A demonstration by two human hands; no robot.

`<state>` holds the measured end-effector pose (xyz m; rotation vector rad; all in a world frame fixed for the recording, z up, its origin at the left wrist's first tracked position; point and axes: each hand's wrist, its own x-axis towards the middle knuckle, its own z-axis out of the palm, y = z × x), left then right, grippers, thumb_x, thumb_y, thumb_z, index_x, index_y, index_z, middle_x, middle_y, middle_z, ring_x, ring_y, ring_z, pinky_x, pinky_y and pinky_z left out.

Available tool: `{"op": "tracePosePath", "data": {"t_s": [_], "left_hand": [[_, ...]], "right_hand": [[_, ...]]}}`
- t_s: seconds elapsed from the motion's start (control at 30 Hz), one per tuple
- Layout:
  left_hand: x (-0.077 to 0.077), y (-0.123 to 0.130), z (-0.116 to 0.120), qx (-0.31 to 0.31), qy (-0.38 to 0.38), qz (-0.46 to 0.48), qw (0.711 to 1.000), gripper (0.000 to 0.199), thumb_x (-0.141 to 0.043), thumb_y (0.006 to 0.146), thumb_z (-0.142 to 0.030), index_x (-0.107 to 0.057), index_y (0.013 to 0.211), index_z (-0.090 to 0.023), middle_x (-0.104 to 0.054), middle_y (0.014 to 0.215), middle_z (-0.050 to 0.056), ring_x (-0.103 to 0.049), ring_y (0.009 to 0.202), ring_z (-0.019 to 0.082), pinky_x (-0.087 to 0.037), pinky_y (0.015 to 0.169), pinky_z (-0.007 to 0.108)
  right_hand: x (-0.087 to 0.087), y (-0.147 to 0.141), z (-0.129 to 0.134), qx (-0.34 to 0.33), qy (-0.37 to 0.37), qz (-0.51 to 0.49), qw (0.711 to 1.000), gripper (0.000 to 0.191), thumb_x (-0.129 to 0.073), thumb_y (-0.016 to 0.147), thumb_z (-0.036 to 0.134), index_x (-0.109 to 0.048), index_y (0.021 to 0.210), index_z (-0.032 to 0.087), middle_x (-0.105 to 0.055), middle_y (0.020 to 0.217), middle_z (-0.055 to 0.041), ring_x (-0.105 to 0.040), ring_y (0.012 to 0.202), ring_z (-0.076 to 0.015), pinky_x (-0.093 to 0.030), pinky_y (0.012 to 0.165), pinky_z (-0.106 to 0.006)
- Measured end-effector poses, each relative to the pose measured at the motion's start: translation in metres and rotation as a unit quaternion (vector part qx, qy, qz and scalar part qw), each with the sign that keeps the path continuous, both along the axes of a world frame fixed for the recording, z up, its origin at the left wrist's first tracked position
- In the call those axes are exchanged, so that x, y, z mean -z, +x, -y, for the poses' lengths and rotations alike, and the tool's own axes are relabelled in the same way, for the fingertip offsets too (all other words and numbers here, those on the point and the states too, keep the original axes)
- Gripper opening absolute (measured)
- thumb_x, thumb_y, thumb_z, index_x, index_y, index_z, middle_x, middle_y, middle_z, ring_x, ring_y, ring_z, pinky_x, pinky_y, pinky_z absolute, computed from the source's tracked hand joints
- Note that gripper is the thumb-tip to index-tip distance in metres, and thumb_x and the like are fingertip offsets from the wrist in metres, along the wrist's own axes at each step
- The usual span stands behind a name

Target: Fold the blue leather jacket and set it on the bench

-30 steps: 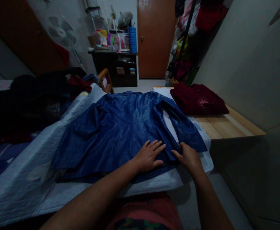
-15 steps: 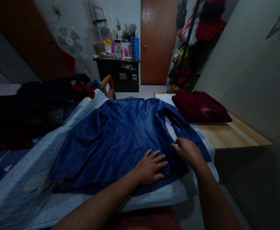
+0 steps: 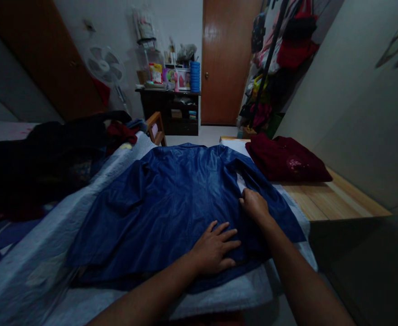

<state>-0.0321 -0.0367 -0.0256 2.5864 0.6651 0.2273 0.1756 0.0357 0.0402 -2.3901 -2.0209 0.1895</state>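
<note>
A blue leather-like jacket (image 3: 182, 194) lies spread out, back side up, its collar at the far end and its sleeves out to both sides. My left hand (image 3: 215, 248) rests on its lower right part with the fingers spread. Farther up, my right hand (image 3: 254, 204) is closed on the jacket's right side edge, by the gap between body and right sleeve. The jacket lies on a light cloth (image 3: 117, 305).
A folded maroon garment (image 3: 287, 159) sits on the wooden board (image 3: 321, 199) at the right. Dark clothes (image 3: 49, 158) are heaped at the left. Beyond are a wooden chair (image 3: 156, 127), a black cabinet (image 3: 168, 111) and a fan (image 3: 105, 65).
My right hand has moved left and slightly up along the jacket and closed on its side edge. The gap beside the right sleeve looks narrower. My left hand stays flat on the jacket.
</note>
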Motion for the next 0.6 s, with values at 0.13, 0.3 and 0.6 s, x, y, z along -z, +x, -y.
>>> {"op": "tracePosePath", "data": {"t_s": [0.13,0.3,0.6], "left_hand": [[-0.010,-0.001,-0.005,0.007,-0.045,0.008,0.999,0.063,-0.054,0.083,-0.066,-0.048,0.138,-0.034,-0.038,0.154,0.006,-0.024,0.143,0.038,-0.018,0.110,0.067],[-0.022,0.008,-0.022,-0.056,-0.067,0.064,0.994,0.039,-0.041,0.097,-0.047,-0.060,0.124,-0.026,-0.062,0.130,0.006,-0.054,0.122,0.025,-0.041,0.102,0.044],[0.009,0.019,-0.037,-0.134,0.028,0.006,0.991,0.072,-0.049,0.090,-0.057,-0.026,0.152,-0.029,-0.025,0.159,0.009,-0.019,0.146,0.030,-0.019,0.116,0.055]], "right_hand": [[-0.006,0.011,-0.025,-0.023,-0.047,-0.039,0.998,0.035,-0.059,0.083,0.050,-0.066,0.097,0.019,-0.071,0.103,-0.0115,-0.066,0.099,-0.0263,-0.046,0.076,-0.031],[-0.019,0.013,-0.080,-0.020,-0.016,-0.058,0.998,0.035,-0.054,0.088,0.044,-0.069,0.102,0.016,-0.070,0.111,-0.0144,-0.064,0.106,-0.0261,-0.045,0.084,-0.031],[-0.004,-0.004,-0.127,0.089,0.026,-0.062,0.994,0.049,-0.061,0.083,0.051,-0.070,0.111,0.012,-0.068,0.115,-0.0216,-0.065,0.107,-0.0306,-0.050,0.085,-0.035]]}}
